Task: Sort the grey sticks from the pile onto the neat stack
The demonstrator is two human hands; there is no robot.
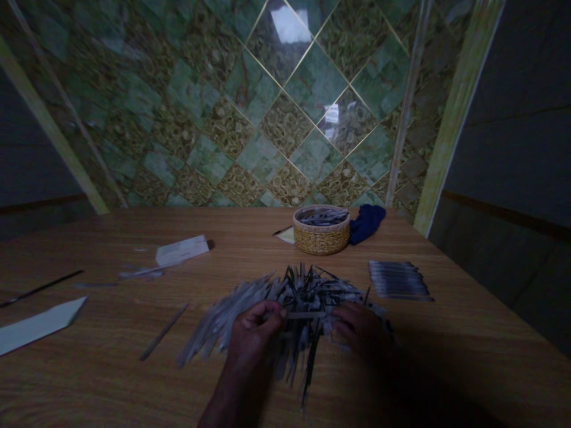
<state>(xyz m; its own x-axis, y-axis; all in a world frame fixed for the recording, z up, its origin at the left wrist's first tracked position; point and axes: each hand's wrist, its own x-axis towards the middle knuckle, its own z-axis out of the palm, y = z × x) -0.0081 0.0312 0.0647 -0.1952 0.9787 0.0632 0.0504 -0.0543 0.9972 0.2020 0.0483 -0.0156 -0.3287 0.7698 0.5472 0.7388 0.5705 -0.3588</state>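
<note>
My left hand (259,324) is closed, thumb and forefinger pinching one end of a thin, pale grey strip (307,315). That strip lies level and points toward my right hand (361,327). The right fingers are curled together by its far end, dark and blurred, and whatever they hold is hidden. Under and around both hands spreads a loose pile of slim grey and black sticks (241,306), several looking as if in clear sleeves. On the right, a neat row of similar dark sticks (398,279) lies side by side.
A round woven basket (321,239) full of similar sticks stands behind the pile, beside a dark blue cloth (368,223). Leftward lie a white box (182,250), a single stick (163,333), a pale flat card (42,326) and a thin black rod (42,288). A tiled wall (285,119) closes off the back.
</note>
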